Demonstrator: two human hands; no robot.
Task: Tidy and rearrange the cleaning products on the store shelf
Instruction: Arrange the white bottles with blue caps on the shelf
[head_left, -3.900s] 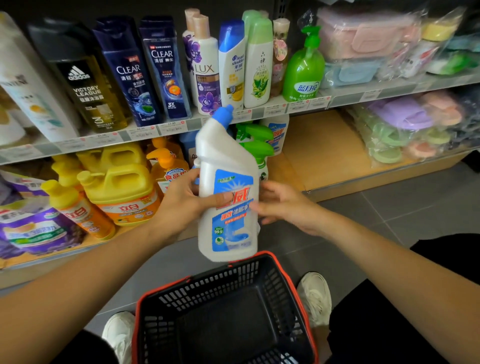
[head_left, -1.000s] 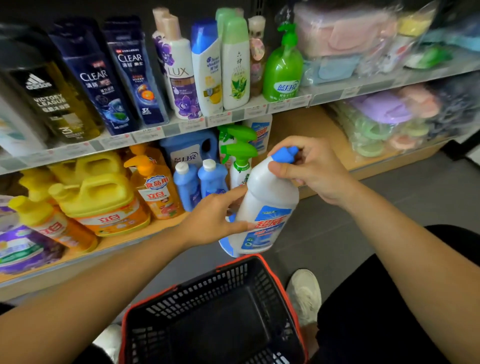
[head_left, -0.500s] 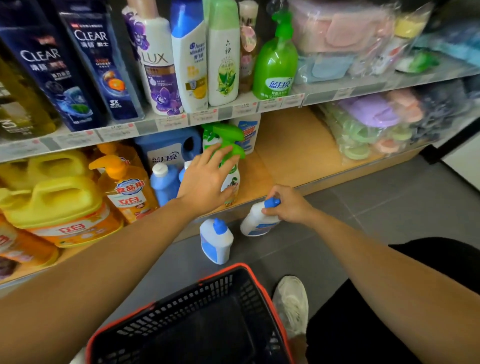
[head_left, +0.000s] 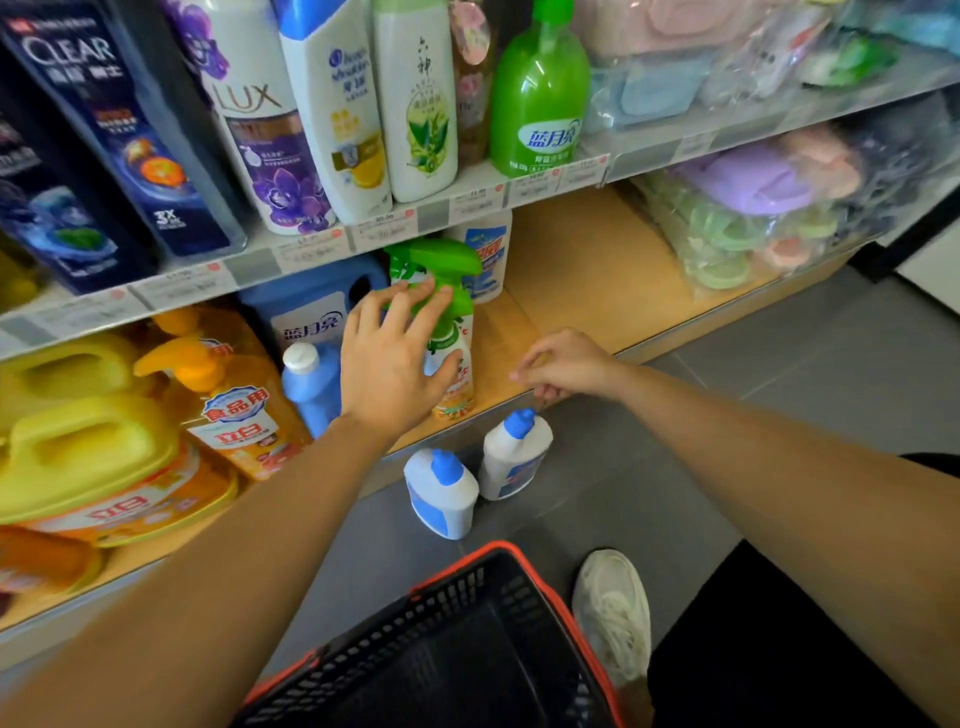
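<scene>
Two white toilet-cleaner bottles with blue caps stand on the grey floor below the shelf edge, one (head_left: 441, 493) to the left and one (head_left: 514, 457) to the right. My right hand (head_left: 566, 366) hovers just above the right bottle with loosely curled fingers and holds nothing. My left hand (head_left: 392, 358) reaches onto the lower wooden shelf (head_left: 587, 270) with spread fingers over a green-trigger spray bottle (head_left: 449, 312), touching its head. A small blue bottle with a white cap (head_left: 309, 379) stands left of that hand.
A black basket with a red rim (head_left: 457, 649) sits on the floor in front of me, beside my white shoe (head_left: 613, 613). Yellow and orange detergent jugs (head_left: 104, 447) fill the lower shelf's left. Shampoo bottles (head_left: 332, 104) line the upper shelf. Bagged goods (head_left: 753, 208) lie at the right.
My right hand has let go of the right toilet-cleaner bottle on the floor and lifted off it. My left hand stays reaching at the spray bottle. The view moved closer to the shelf.
</scene>
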